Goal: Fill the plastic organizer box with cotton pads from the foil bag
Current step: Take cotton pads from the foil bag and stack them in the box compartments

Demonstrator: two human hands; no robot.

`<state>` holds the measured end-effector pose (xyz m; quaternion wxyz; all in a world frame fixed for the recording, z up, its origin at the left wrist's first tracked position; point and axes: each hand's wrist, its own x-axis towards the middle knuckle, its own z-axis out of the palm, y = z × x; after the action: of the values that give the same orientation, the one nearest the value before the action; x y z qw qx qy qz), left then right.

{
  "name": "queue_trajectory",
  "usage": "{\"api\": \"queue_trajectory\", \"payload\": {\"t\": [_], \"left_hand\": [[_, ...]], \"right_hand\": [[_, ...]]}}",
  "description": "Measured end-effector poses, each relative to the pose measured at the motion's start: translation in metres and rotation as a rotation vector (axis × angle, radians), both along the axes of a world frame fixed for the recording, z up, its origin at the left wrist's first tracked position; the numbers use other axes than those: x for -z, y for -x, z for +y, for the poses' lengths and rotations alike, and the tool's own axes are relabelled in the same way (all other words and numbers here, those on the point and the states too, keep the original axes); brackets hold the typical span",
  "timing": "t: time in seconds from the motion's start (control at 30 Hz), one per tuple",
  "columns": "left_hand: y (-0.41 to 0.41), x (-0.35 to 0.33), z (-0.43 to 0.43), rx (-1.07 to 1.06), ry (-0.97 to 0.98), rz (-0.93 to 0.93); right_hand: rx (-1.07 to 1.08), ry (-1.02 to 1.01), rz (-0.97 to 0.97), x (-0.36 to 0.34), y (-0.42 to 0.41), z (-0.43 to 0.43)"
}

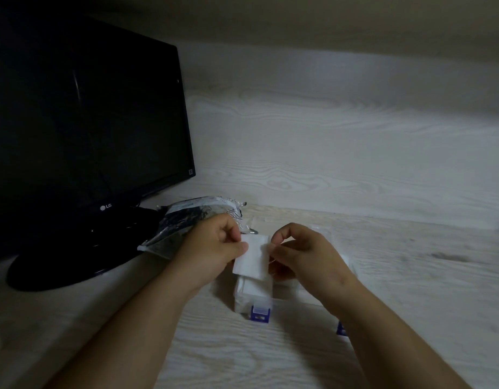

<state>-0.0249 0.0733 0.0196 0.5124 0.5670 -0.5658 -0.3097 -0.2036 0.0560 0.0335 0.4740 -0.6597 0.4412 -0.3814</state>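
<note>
Your two forearms reach in from the bottom edge over the pale wood-grain counter (242, 355). Just beyond them sits the clear plastic organizer box (299, 297), with a blue latch (260, 314) on its near wall and a second blue latch (341, 329) half hidden by your right forearm. In the box's left compartment lies a stack of white cotton pads (252, 292); your right hand covers the rest of the box, so its other compartments cannot be judged. Above that stack you hold a single square cotton pad (249, 258) between both hands. Your left hand (212, 248) pinches its left edge with thumb against curled fingers, and your right hand (304, 248) pinches its right edge with thumb and forefinger, the other fingers curled in. Behind your left hand the foil bag (186, 223) lies crumpled, resting partly on the round black base of the monitor (82, 113), whose dark screen stands at the left. A wood-grain wall panel (341, 141) rises behind the counter.
</note>
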Motion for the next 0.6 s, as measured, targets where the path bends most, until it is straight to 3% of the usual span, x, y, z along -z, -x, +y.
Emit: {"api": "queue_trajectory", "payload": {"t": [0.4,0.6], "left_hand": [[0.0055,-0.0020,0.0041,0.140,-0.004,0.132],[0.0035,-0.0021,0.0050,0.118,-0.024,0.025]], "right_hand": [[0.073,0.072,0.051,0.0050,0.0032,-0.0090],[-0.009,-0.009,0.082,0.0056,0.0036,-0.0075]]}}
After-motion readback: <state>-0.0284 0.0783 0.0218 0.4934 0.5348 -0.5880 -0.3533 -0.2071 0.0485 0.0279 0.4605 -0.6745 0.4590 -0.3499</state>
